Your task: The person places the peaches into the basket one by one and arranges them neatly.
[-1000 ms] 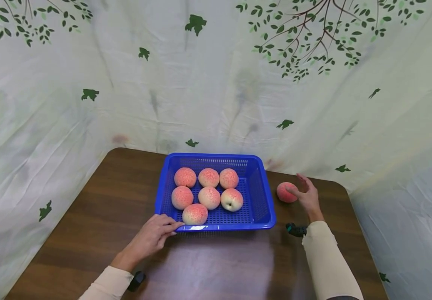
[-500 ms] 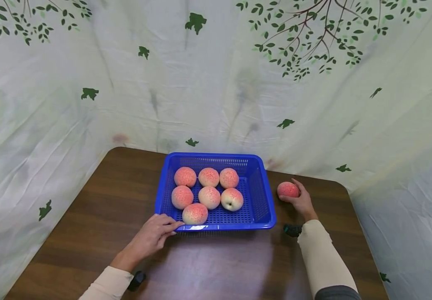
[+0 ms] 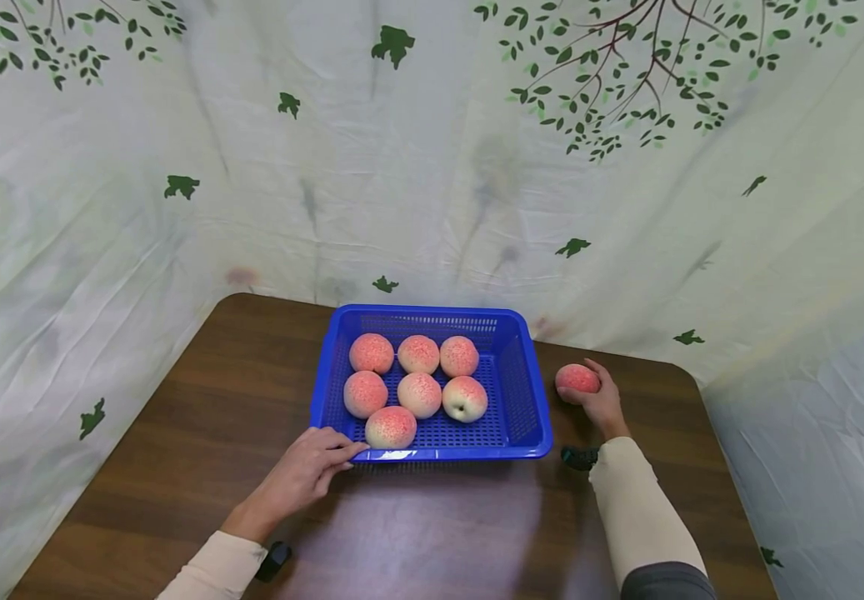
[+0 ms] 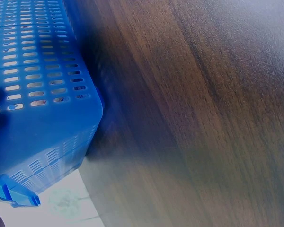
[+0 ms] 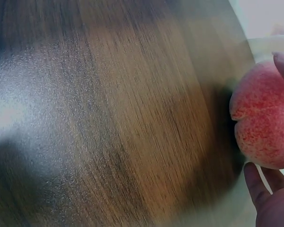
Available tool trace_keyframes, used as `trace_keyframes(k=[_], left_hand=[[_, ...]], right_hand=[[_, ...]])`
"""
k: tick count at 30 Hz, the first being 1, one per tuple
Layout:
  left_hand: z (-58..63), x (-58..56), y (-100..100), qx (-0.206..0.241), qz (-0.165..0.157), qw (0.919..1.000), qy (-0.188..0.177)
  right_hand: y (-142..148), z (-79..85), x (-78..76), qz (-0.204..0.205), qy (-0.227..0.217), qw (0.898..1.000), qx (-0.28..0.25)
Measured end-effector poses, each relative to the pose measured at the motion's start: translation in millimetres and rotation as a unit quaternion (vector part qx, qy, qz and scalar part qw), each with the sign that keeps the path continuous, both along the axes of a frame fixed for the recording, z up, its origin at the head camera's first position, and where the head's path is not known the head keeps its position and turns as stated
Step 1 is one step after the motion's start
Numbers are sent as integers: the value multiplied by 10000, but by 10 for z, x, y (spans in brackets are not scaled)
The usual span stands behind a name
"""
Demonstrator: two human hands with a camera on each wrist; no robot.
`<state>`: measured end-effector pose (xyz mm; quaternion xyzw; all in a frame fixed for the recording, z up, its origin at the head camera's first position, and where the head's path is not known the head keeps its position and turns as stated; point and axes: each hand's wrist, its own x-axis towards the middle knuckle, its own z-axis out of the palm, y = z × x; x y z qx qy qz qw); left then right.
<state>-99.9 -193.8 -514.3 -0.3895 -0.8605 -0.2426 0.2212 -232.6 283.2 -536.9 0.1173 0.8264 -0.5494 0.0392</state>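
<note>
A blue plastic basket (image 3: 505, 451) sits on the table with several pink-and-cream peaches (image 3: 419, 395) inside. At its front left corner my left hand (image 3: 306, 468) holds the rim; the left wrist view shows the basket's slotted side (image 4: 47, 109) and almost none of that hand. To the right of the basket, my right hand (image 3: 602, 406) grips a redder peach (image 3: 577, 378) between thumb and fingers. The right wrist view has this peach (image 5: 267, 118) at its right edge, with fingertips above and below it. Whether it touches the table is hard to tell.
The brown wooden table (image 3: 199, 433) has rounded far corners. A pale cloth (image 3: 439, 167) printed with leaves and branches hangs behind it and along both sides. Dark bands with small devices (image 3: 274, 562) are on the wrists.
My right hand has moved left and closed its fingers around the lone peach, which barely shifted. My left hand and the basket have stayed in place.
</note>
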Motion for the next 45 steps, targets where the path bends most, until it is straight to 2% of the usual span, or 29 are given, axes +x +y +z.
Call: trace_keyframes(k=[8,15,24,35,45], left_hand=[[23,4,14,-52,13,10000,-78],[7,8,16,-45,-18,10000,-87],[0,13,19,17,-22,10000,27],[1,-8,-6,-15,-72,10000,7],[5,-5,-8,30,-59,10000,33]], right_hand=[[25,-18,-4,-80,41,9999,51],[59,7,57,-20,346,9988,333],[97,44,103,-300,270,9990,-185],[8,326,207,-414,462,9967,-524],[-135,632,327,52,817,9943,-683]])
